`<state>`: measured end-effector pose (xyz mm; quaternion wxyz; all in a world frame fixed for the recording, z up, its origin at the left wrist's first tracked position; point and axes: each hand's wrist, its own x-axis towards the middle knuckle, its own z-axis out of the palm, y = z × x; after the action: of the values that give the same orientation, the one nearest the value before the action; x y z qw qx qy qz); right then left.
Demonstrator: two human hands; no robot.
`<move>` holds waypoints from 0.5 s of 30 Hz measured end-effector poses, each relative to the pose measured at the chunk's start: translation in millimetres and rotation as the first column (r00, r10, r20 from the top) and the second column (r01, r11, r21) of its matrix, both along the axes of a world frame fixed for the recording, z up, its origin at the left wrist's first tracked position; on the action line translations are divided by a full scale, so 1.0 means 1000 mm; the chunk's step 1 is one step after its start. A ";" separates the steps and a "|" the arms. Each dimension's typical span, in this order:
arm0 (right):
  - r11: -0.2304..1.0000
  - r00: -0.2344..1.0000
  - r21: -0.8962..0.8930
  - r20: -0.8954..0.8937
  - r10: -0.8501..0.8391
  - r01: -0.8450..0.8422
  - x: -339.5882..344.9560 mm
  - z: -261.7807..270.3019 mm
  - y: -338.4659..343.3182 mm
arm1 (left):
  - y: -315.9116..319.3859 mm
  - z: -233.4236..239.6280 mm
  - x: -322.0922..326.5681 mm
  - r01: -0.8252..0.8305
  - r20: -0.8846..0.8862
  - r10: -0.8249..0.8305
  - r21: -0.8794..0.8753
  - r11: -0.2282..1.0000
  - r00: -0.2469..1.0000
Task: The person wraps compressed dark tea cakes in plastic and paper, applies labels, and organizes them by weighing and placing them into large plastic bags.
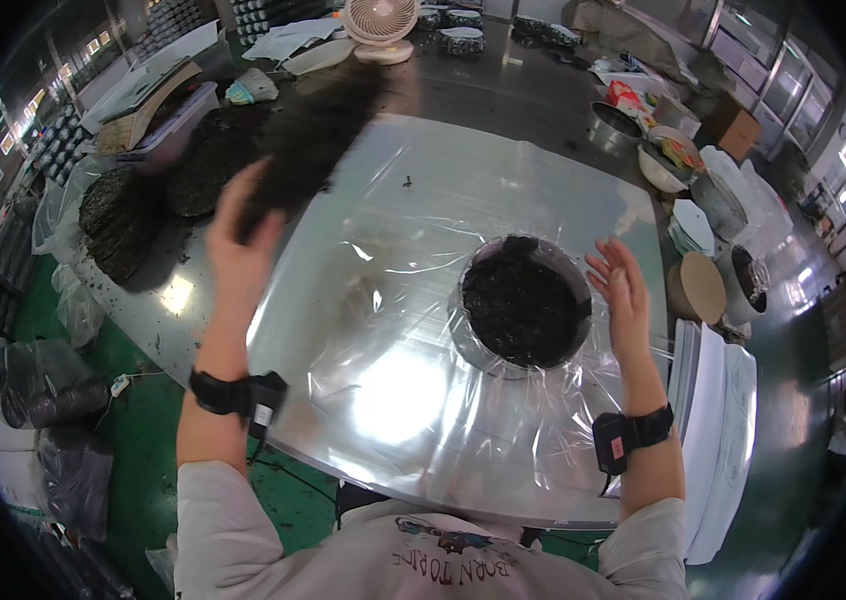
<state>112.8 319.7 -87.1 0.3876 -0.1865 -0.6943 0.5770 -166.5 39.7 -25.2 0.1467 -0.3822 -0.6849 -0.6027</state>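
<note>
My left hand (243, 214) grips a dark, fibrous flat slab (318, 135), blurred by motion, up at the left over the table's edge of plastic film. My right hand (621, 289) is raised with fingers apart, holding nothing, just right of a round metal ring mould (465, 330). Packed dark material (524, 304) fills much of the mould, which stands on clear plastic film (363, 300) spread over the shiny table. More dark slabs and clumps (119, 225) lie at the left, partly hidden behind the held slab. Both my wrists wear black straps with small devices.
A pink fan (381, 19) stands at the far side. Along the right are bowls (664, 169), metal rings, a round brown board (696, 288) and stacked white sheets (708, 442). A plastic bin (175, 131) with papers sits at the upper left. A cable hangs below the table's near edge.
</note>
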 end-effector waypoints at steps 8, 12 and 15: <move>0.911 0.999 -0.409 0.028 -0.045 0.053 0.000 -0.029 0.019 | 0.111 -0.062 0.119 0.202 -0.572 -0.696 -0.691 0.694 0.435; 0.838 0.992 -0.546 -0.099 -0.084 0.016 -0.002 -0.027 0.012 | 0.115 -0.056 0.116 0.224 -0.548 -0.663 -0.660 0.717 0.510; 0.839 0.985 -0.543 -0.121 -0.125 0.040 -0.003 -0.022 0.009 | 0.117 -0.071 0.111 0.270 -0.478 -0.747 -0.727 0.631 0.462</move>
<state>109.7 328.8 -109.2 0.3958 -0.2733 -0.4643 0.7437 -55.5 157.1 -96.0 0.0979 -0.8145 -0.5444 -0.1752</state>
